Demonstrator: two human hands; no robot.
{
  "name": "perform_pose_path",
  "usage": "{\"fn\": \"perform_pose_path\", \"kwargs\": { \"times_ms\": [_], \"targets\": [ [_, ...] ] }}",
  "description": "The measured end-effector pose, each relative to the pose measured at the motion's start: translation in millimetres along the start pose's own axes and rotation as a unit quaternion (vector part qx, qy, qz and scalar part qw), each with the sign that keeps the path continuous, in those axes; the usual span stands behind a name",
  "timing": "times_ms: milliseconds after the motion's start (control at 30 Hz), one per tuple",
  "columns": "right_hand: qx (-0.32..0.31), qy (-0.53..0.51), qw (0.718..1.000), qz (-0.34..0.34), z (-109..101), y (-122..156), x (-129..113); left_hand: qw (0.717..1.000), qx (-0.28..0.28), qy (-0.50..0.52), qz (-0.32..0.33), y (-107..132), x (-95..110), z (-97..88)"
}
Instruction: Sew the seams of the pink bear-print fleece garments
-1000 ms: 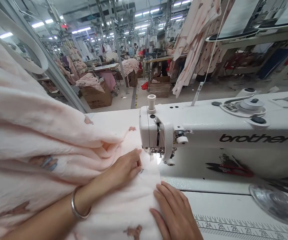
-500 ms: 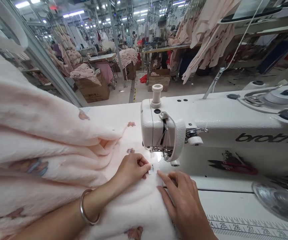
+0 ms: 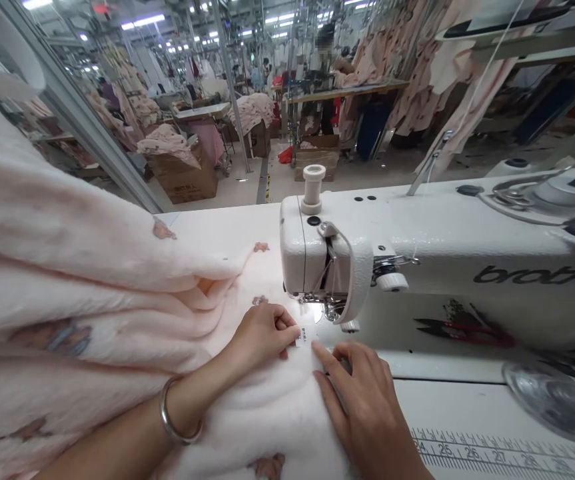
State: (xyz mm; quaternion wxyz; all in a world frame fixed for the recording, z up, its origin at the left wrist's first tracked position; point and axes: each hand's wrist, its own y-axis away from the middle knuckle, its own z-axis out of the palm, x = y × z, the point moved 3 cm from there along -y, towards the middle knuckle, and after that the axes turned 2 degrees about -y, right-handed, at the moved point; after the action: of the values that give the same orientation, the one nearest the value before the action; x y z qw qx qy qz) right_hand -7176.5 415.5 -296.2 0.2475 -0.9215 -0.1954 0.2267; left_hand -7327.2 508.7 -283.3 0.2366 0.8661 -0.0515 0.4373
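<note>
A small white label (image 3: 304, 335) with dark printing lies on pale pink plush fabric (image 3: 272, 393), just in front of the sewing machine's needle area (image 3: 320, 310). My left hand (image 3: 266, 333) pinches the label's left edge between thumb and fingertips; its other fingers are curled. On the right, my right hand (image 3: 362, 393) rests on the fabric's edge with its index fingertip at the label's lower right corner. Its thumb is apart from the index finger and it grips nothing. The white sewing machine head (image 3: 300, 247) stands over the cloth, and its presser foot is hard to make out.
Bunched plush (image 3: 67, 287) fills the left side. Red-handled thread snips (image 3: 467, 332) lie on the machine bed at right, near a clear round dish (image 3: 552, 400). A printed ruler (image 3: 497, 453) runs along the table front. Beyond are cardboard boxes (image 3: 187, 179) and hanging pink garments (image 3: 417, 100).
Both hands and the label keep nearly the same place at the machine. In the background, the hanging pink garments at upper right have shifted to the right. The view has moved slightly.
</note>
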Motion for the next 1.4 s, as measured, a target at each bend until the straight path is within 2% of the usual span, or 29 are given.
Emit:
{"fn": "perform_pose_path", "kwargs": {
  "times_ms": [133, 300, 433, 500, 600, 700, 767, 833, 900, 1133, 1300, 1400],
  "targets": [
    [0.008, 0.003, 1.000, -0.002, -0.2, -0.8, -1.6, 1.000, 0.002, -0.011, 0.000, 0.9, 2.3, 0.1],
    [-0.031, 0.008, 0.999, 0.006, 2.2, 0.4, -0.7, 0.997, 0.029, -0.065, 0.021, 3.6, 8.6, 1.4],
    [-0.034, 0.014, 0.999, 0.002, 0.7, -0.3, -0.9, 0.983, 0.069, -0.152, 0.069, 20.8, 15.3, -9.5],
    [-0.029, 0.017, 0.999, -0.001, -0.1, -1.2, -1.5, 0.963, 0.078, -0.228, 0.124, 36.2, 17.3, -16.6],
    [-0.016, 0.011, 1.000, 0.001, -0.5, -2.2, -2.1, 0.922, 0.044, -0.299, 0.243, 57.2, 13.8, -17.9],
    [-0.009, 0.007, 1.000, 0.009, 0.4, -2.0, -1.9, 0.854, 0.039, -0.358, 0.376, 65.2, 4.8, -8.5],
    [-0.011, 0.006, 1.000, 0.011, 1.0, -1.3, -2.0, 0.812, 0.041, -0.401, 0.422, 62.5, -1.9, -0.4],
    [-0.011, 0.005, 1.000, 0.010, 0.9, -0.7, -2.3, 0.794, 0.035, -0.429, 0.429, 57.6, -6.8, 5.1],
    [-0.008, 0.005, 1.000, 0.010, 0.3, -0.4, -2.5, 0.788, 0.030, -0.442, 0.427, 54.6, -8.9, 7.2],
    [-0.002, 0.000, 1.000, 0.012, 0.3, -1.8, -2.6, 0.790, 0.024, -0.437, 0.430, 56.1, -10.7, 5.3],
    [0.002, 0.008, 1.000, 0.009, -0.7, 2.7, -3.9, 0.774, 0.030, -0.457, 0.436, 54.2, -11.6, 8.2],
    [-0.009, -0.003, 1.000, 0.024, -4.7, 1.0, 3.8, 0.765, 0.039, -0.465, 0.444, 53.4, -11.4, 9.3]
  ]
}}
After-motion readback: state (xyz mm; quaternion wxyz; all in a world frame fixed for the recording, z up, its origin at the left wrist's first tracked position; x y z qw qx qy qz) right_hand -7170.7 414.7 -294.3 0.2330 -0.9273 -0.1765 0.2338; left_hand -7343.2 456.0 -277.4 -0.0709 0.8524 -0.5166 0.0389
